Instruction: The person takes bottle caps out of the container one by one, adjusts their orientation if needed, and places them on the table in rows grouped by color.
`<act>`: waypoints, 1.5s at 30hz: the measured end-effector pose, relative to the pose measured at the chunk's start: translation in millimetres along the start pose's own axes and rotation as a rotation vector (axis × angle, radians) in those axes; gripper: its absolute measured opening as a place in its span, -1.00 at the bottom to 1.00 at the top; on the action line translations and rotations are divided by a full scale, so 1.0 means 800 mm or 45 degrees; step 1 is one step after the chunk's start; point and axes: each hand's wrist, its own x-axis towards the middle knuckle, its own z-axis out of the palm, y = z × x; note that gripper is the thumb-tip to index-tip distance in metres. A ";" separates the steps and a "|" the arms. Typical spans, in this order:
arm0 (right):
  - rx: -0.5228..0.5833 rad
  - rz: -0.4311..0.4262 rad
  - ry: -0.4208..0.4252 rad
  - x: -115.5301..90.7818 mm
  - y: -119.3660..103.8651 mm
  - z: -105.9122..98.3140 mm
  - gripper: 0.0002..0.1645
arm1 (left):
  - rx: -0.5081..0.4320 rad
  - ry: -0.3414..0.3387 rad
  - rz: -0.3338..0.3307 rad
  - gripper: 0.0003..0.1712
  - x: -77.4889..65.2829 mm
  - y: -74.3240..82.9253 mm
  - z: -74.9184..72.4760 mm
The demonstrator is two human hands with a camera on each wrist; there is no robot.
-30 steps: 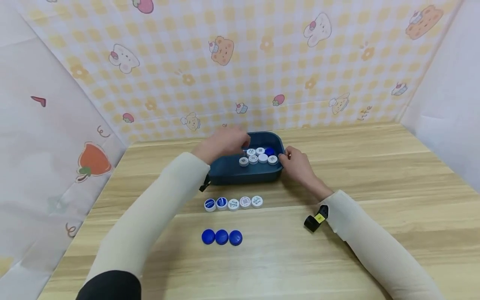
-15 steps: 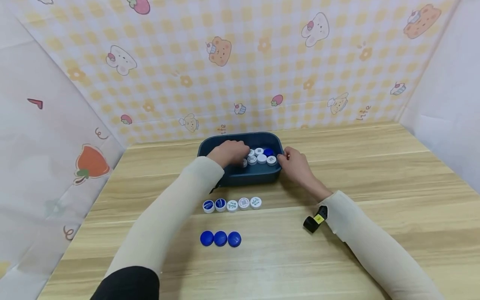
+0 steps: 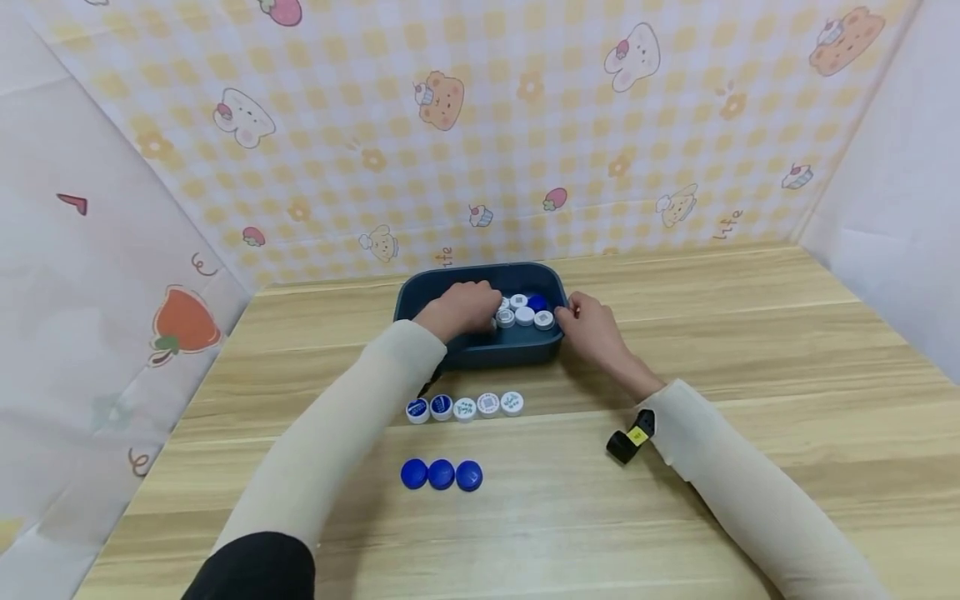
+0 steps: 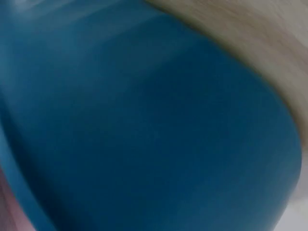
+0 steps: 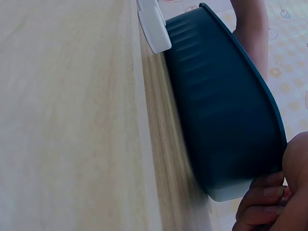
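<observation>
A dark blue plastic box (image 3: 498, 357) stands against the back wall with several bottle caps in its right half, mostly white (image 3: 524, 317) and one blue cap (image 3: 537, 302). My left hand (image 3: 461, 308) reaches down into the box, back of the hand up, its fingers at the leftmost white caps. Those fingertips are hidden, so whether they pinch a cap does not show. My right hand (image 3: 590, 327) grips the box's right rim between thumb and fingers; in the right wrist view its fingers (image 5: 262, 199) curl against the box's end. The left wrist view shows only the box's outer wall (image 4: 159, 120).
In front of the box, several printed caps (image 3: 465, 409) lie in a row on the wooden table (image 3: 570, 517). Nearer me is a second row of three blue caps (image 3: 441, 475). Behind the box rises a yellow checked backdrop (image 3: 525, 150).
My left hand has moved right and down inside the box onto the leftmost caps, partly covering them. My right hand stays on the rim.
</observation>
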 end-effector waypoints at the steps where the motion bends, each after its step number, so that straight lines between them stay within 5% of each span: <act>1: 0.000 -0.001 -0.004 0.000 0.000 0.000 -0.72 | -0.026 0.010 -0.006 -0.71 -0.002 -0.002 0.000; 7: 0.004 -0.008 -0.012 0.000 -0.005 0.001 -0.72 | -0.196 0.142 0.045 -0.82 -0.027 -0.012 -0.019; 14: 0.007 -0.015 0.008 0.000 -0.004 -0.002 -0.72 | -0.204 0.378 0.255 -0.71 -0.066 0.011 -0.063; 20: 0.006 -0.021 0.024 -0.002 -0.002 -0.005 -0.73 | -0.111 0.370 0.427 -0.70 -0.097 0.046 -0.077; 26: -0.012 -0.031 0.038 -0.001 0.000 -0.004 -0.73 | -0.022 0.255 0.520 -0.68 -0.111 0.070 -0.068; 36: -0.019 -0.034 0.039 -0.001 0.000 -0.001 -0.71 | 0.074 0.137 0.663 -0.70 -0.102 0.098 -0.033; 45: -0.004 -0.009 0.010 -0.001 0.000 0.001 -0.72 | 0.176 0.100 0.653 -0.78 -0.092 0.109 0.003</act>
